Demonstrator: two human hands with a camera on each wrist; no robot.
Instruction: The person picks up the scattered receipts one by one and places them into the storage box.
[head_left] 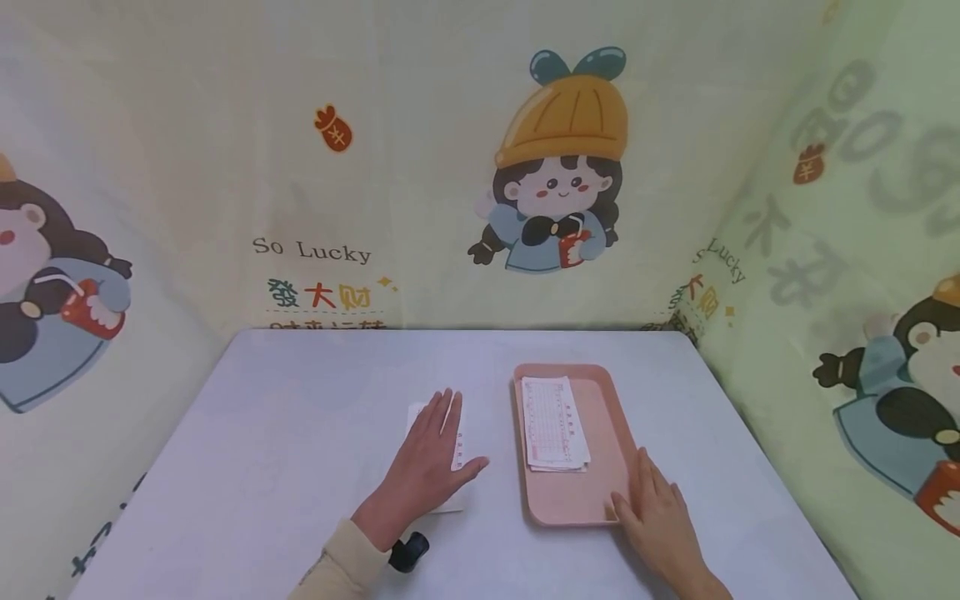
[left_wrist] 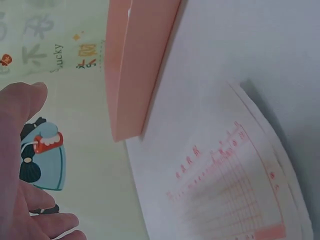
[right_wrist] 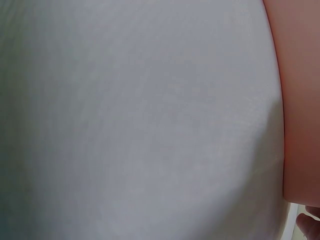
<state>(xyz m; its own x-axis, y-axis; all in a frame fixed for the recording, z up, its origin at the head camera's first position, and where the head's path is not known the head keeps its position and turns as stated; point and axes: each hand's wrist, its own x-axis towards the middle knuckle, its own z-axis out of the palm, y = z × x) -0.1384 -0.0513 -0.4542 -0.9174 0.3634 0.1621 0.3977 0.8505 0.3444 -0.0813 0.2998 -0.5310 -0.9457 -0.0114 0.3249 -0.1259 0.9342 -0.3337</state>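
Note:
My left hand hovers above a small stack of printed paper slips, its fingers straight and thumb spread. The hand hides much of the stack in the head view. In the left wrist view, red print and ruled lines show on the slips, apart from the hand's fingers. At the lower right of a pink tray, my right hand rests against the rim with fairly straight fingers, the thumb over the corner. More printed slips lie piled in the tray's left part.
A white table carries everything. Behind and beside it hang cloth walls with cartoon prints. A dark device sits at my left wrist. The tray's side wall fills the right edge of the right wrist view.

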